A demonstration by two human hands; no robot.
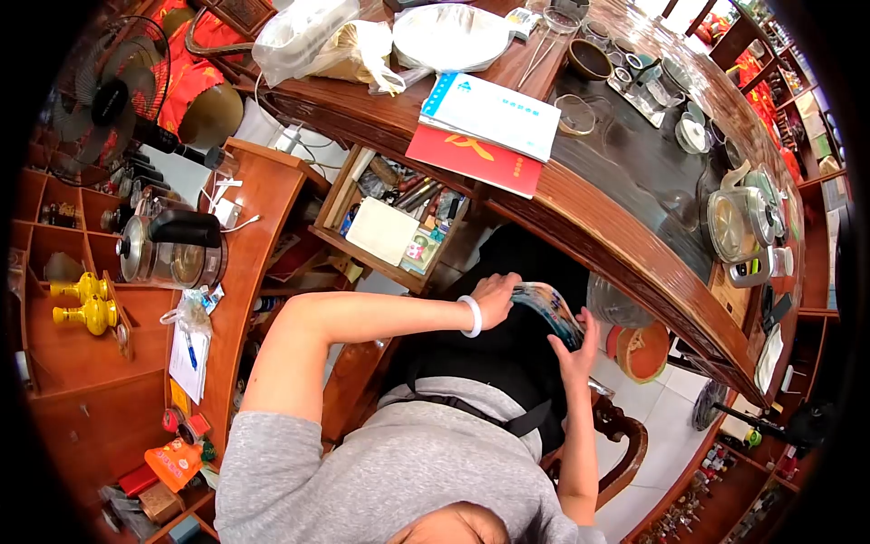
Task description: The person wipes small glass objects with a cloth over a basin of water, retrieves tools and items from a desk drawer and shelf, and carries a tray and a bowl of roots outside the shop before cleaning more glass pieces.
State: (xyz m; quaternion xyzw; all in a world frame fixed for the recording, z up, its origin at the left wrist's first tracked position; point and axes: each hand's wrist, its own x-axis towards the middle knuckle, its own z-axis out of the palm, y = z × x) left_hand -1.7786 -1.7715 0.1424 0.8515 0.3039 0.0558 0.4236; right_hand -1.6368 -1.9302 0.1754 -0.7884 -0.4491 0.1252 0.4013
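Observation:
A flat, slightly curved thing with a colourful pattern is held above my lap; its exact kind does not show clearly. My left hand, with a white bracelet on the wrist, has its fingers closed on the left end. At the right end, my right hand grips the edge between thumb and fingers. To the left of it, an open drawer holds a cream-coloured notebook or box, pens and many small items.
The wooden table curves ahead, bearing a red booklet, a white booklet, plastic bags and glass teaware. On the left side counter stands a glass kettle. A round basket sits under the table's edge.

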